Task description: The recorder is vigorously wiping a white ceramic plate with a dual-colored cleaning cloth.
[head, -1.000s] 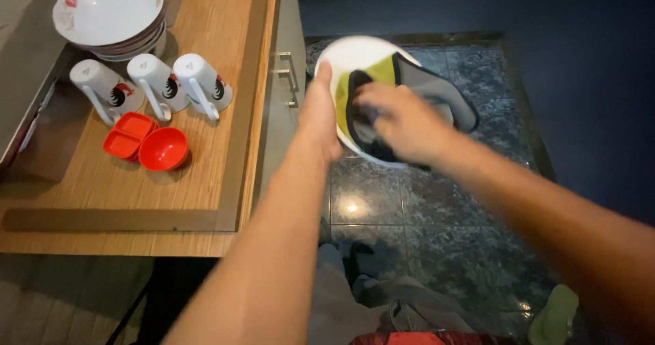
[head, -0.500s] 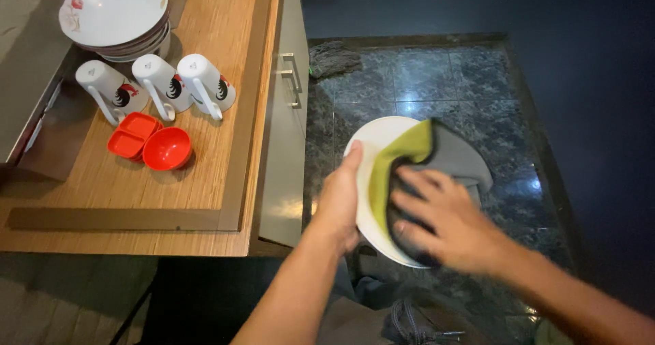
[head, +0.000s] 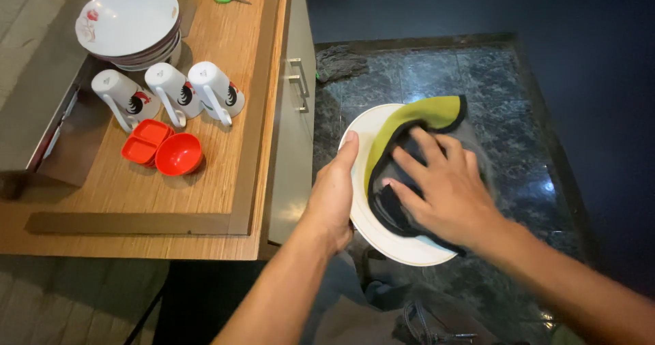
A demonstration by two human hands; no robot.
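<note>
Fingers (head: 417, 155) blur, perhaps pressing cloth (head: 416, 120), plate (head: 365, 137).

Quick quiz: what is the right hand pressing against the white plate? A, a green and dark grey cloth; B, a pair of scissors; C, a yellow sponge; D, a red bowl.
A: the right hand lies flat on a green and dark grey cloth spread over the white plate, which the left hand grips by its rim.

A round white plate (head: 382, 239) is tilting over the dark stone floor, its face turning toward the camera, its left rim sitting in a hand's grip. A cloth (head: 416, 123), olive-green on 1 side and dark grey on the other with black edging, is lying folded across the plate's face, covering its right half.
</note>
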